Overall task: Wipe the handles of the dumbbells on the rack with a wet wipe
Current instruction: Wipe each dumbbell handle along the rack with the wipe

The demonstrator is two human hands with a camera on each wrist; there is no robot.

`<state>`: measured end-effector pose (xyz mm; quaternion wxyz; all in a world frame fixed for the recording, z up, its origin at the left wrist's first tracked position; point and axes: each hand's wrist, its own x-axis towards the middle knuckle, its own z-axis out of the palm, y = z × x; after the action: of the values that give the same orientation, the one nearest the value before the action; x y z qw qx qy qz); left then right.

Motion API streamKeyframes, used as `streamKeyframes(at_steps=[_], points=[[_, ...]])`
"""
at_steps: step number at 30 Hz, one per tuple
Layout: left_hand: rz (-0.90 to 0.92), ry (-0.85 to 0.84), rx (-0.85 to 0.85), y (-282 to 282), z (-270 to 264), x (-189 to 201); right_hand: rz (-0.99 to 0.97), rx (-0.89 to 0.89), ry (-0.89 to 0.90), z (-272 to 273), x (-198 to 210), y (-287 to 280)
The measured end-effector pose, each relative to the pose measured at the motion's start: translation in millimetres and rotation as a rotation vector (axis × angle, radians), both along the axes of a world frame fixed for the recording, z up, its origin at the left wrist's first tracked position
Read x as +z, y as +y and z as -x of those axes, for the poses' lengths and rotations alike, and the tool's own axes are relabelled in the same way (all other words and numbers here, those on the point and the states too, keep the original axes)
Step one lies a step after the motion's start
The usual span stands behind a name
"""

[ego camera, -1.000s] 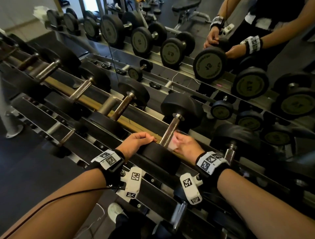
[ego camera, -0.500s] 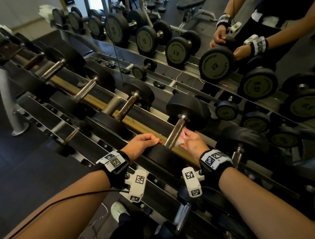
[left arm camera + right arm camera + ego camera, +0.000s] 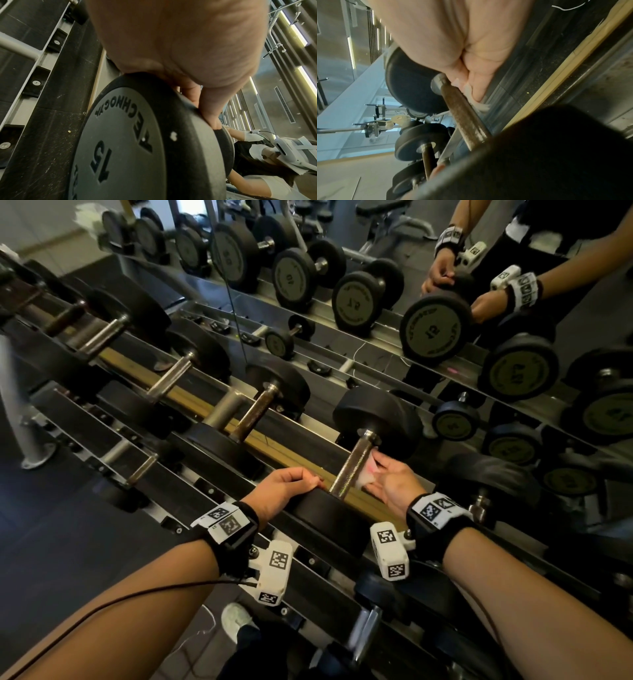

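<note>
Mirrored gym wall is backing the rack (image 3: 191, 460). My left hand (image 3: 284, 487) is curling over the heavy dumbbell (image 3: 346, 470) near head; my right hand (image 3: 394, 484) is pressing the limp wet wipe (image 3: 365, 474) against its knurled, grippy handle (image 3: 354, 463).

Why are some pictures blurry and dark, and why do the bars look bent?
Head view: the wide lens bends the rack, and the dumbbell handle looks sharp. Left wrist view: the left hand is too close, so it blurs. Right wrist view: the near dumbbell head is a dark blur; the wet wipe is smeared.
</note>
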<state>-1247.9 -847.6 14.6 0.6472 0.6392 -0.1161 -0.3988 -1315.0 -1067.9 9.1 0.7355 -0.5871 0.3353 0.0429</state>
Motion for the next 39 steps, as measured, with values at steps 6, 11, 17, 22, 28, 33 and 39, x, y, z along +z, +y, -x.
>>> streamKeyframes(at_steps=[6,11,17,22,28,33,39], points=[[0.025,0.053,0.025,-1,1,2,-0.073,-0.020,0.089,7,-4,19],[0.015,0.034,0.022,-1,1,3,-0.048,0.162,0.089,25,8,6],[-0.001,0.021,0.000,1,0,2,-0.027,-0.011,0.014,8,18,-13],[-0.019,-0.002,-0.006,1,1,5,0.021,-0.067,-0.003,-5,13,8],[0.005,0.026,0.017,-1,3,6,-0.002,0.079,0.059,18,19,17],[-0.031,0.016,0.018,0,4,10,0.057,0.152,0.077,21,38,-1],[-0.077,-0.003,0.016,1,7,14,0.235,0.106,0.024,1,27,2]])
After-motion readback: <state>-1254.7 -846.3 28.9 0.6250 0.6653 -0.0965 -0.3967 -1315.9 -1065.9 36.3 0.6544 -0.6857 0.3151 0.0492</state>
